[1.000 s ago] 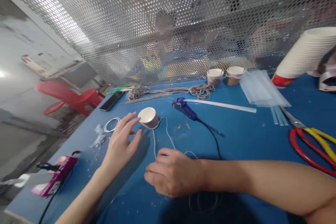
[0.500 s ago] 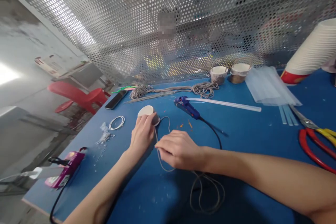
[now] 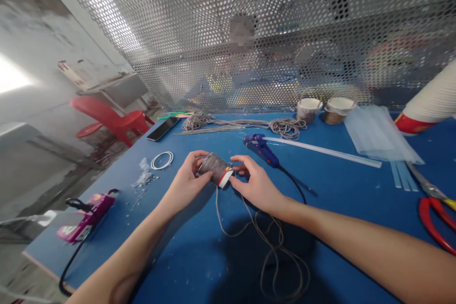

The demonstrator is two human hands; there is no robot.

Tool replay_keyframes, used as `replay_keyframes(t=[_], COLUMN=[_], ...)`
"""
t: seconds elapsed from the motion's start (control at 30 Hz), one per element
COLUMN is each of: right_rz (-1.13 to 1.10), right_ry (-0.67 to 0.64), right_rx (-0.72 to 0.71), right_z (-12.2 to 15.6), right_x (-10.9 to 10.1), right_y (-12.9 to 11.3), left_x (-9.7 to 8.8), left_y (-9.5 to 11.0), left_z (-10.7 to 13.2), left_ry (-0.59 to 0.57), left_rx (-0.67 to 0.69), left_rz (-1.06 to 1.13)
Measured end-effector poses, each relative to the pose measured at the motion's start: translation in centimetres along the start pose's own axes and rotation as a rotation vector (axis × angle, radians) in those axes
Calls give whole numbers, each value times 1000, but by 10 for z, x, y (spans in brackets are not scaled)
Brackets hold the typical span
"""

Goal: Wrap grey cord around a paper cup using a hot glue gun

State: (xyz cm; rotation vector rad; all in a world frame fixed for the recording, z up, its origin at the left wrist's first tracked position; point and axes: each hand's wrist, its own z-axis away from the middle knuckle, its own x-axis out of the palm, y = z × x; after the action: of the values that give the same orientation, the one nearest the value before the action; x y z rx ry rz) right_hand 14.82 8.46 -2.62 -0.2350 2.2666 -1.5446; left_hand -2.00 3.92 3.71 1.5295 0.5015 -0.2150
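Note:
My left hand and my right hand hold a small paper cup wrapped in grey twine between them, tipped on its side just above the blue table. The left fingers grip its base end. The right fingers pinch near its red-and-white rim. Loose grey twine trails from the cup toward me and loops on the table. A blue glue gun lies just behind my right hand, its black cord running right.
A long glue stick, twine bundles, two wrapped cups, plastic sleeves and a stack of paper cups lie at the back. Red scissors are at right. A phone, white ring and pink glue gun are at left.
The cup stood upside down on the table with my left hand reaching for it. Both hands have now lifted it and turned it on its side.

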Motion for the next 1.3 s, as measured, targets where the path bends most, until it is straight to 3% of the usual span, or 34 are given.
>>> replay_keyframes(t=[0.27, 0.53, 0.9, 1.3], right_rz=[-50, -9, -75, -42], right_ry=[-46, -19, -10, 64], right_rx=[82, 65, 87, -78], right_z=[2, 3, 2, 0], right_x=[4, 4, 1, -4], right_y=[6, 7, 3, 4], left_x=[4, 9, 7, 6], left_y=[-9, -7, -15, -13], left_z=[-3, 1, 0, -1], left_ry=[-29, -62, -41, 1], left_rx=[-38, 3, -10, 57], left_rz=[112, -158, -23, -52])
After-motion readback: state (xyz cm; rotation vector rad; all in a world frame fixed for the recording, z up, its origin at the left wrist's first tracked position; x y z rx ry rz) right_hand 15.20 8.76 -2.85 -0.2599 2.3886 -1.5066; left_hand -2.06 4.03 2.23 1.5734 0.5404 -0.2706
